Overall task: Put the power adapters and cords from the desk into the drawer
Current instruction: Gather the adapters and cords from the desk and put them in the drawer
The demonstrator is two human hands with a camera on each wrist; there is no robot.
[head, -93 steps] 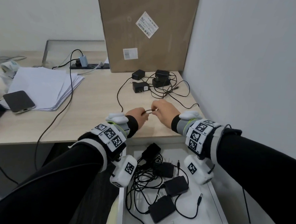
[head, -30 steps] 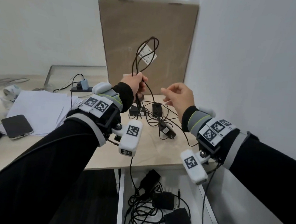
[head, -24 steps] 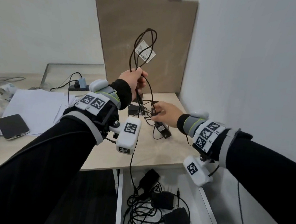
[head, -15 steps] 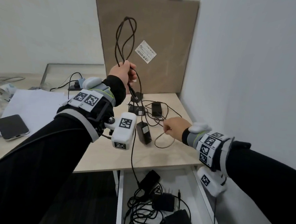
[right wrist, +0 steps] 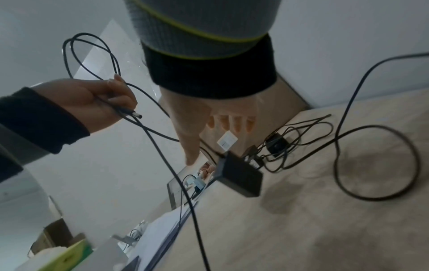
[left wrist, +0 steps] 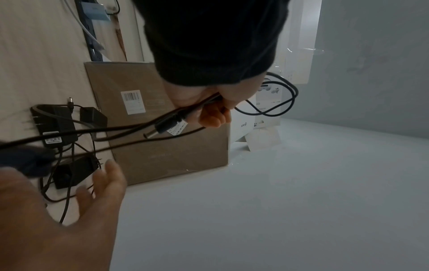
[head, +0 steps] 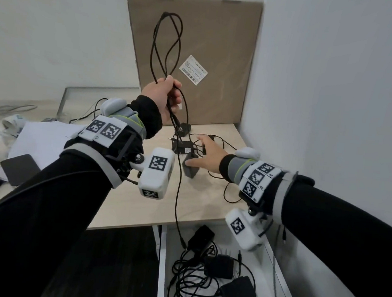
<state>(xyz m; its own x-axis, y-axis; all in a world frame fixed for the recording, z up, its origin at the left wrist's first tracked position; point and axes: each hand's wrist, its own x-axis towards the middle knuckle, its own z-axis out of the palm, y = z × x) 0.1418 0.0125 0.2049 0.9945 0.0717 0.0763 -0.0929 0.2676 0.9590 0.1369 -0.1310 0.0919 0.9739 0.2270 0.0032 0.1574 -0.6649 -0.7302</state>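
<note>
My left hand (head: 168, 95) is raised above the desk and grips a looped black cord (head: 167, 42). One strand hangs down to an adapter (head: 201, 237) in the open drawer (head: 161, 269). The cord's barrel plug (left wrist: 160, 128) sticks out below the left hand (left wrist: 209, 102). My right hand (head: 196, 151) is open with spread fingers, just over a tilted black adapter (head: 190, 170) on the desk (head: 140, 202); I cannot tell whether it touches. Two more adapters (head: 183, 146) with tangled cords lie behind it. In the right wrist view the thumb (right wrist: 192, 146) points at that adapter (right wrist: 241, 176).
A tall cardboard box (head: 209, 45) stands against the back wall, and a white wall (head: 320, 110) bounds the desk on the right. Papers (head: 45, 137) and a dark phone (head: 19, 168) lie at the left. Several black adapters and cords (head: 219, 266) fill the drawer.
My right hand let go of the thin cord loop it pinched, opened and moved forward and left over the tilted adapter. The left hand still holds the looped cord up.
</note>
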